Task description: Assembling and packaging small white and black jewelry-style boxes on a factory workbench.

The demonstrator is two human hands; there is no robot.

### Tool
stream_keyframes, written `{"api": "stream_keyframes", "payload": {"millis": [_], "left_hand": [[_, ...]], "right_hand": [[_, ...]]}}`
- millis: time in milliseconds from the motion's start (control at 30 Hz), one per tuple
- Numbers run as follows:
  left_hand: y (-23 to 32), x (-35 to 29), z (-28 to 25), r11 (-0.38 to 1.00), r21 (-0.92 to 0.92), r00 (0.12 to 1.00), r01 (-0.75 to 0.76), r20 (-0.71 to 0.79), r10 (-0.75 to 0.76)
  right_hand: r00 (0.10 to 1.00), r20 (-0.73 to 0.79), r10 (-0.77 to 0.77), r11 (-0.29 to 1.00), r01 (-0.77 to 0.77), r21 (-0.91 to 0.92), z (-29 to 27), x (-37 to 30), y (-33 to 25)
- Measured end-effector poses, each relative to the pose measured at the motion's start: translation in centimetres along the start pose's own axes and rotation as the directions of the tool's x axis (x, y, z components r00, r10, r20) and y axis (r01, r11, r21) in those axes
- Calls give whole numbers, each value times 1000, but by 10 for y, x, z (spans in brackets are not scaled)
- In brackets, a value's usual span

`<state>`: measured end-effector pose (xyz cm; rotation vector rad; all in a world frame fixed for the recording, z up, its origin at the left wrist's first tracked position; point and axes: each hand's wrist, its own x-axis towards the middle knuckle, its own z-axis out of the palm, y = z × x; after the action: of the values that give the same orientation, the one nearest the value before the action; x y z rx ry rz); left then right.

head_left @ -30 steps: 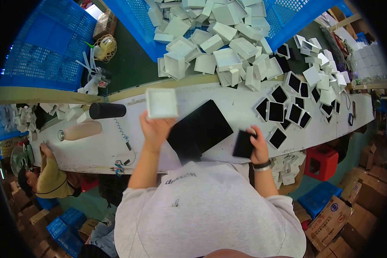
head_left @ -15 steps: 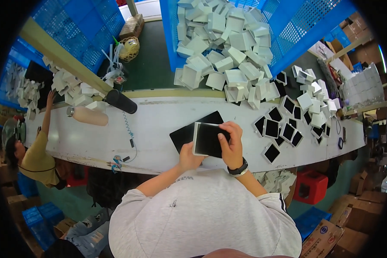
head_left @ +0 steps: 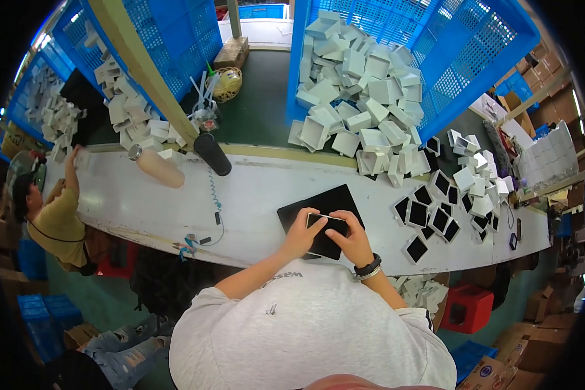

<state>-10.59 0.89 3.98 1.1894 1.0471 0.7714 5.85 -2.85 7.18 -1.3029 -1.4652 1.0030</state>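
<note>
Close in front of my body I hold a small white box with a black inner face point(head_left: 325, 246). My left hand point(head_left: 297, 235) is closed round its left side, the thumb laid on the black face. On the opposite side my right hand point(head_left: 353, 244) grips the box too, its thumb also pressing on the black. Both sets of fingers wrap over the far edge. Beneath the hands, a flat black mat point(head_left: 341, 197) lies on the white table point(head_left: 253, 195). To the right lie several white boxes with black inserts point(head_left: 418, 214).
A blue crate point(head_left: 481, 52) spills white box parts point(head_left: 374, 97) toward the table. A black cylinder point(head_left: 212, 155), a beige bottle point(head_left: 157, 166) and a coiled blue cord point(head_left: 214, 195) are at left. Another person point(head_left: 57, 218) works at far left. A red stool point(head_left: 468, 307) stands at right.
The box has tilted and come nearer my body. My left hand has moved up its side, and both thumbs now press on the black face. The view has shifted slightly.
</note>
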Motion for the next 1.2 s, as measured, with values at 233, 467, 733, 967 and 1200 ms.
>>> {"api": "stream_keyframes", "payload": {"millis": [233,467,733,967,1200], "left_hand": [[-1,-3,-7,970,83,964,-229,-119,238],[-4,3,-7,993,54,990,-109,-79,113],[-3,9,5,998,58,1000,13,23,-14],[7,23,5,974,4,909,225,359,-211],[5,40,17,973,122,885,194,407,-227]], "right_hand": [[965,0,262,928,-252,274,-3,2,-2],[934,-28,356,839,-306,450,8,-6,7],[920,-84,382,924,-380,31,4,-30,20],[906,6,424,870,-409,275,-19,-26,57],[807,170,566,776,-591,221,-43,-17,55]]}}
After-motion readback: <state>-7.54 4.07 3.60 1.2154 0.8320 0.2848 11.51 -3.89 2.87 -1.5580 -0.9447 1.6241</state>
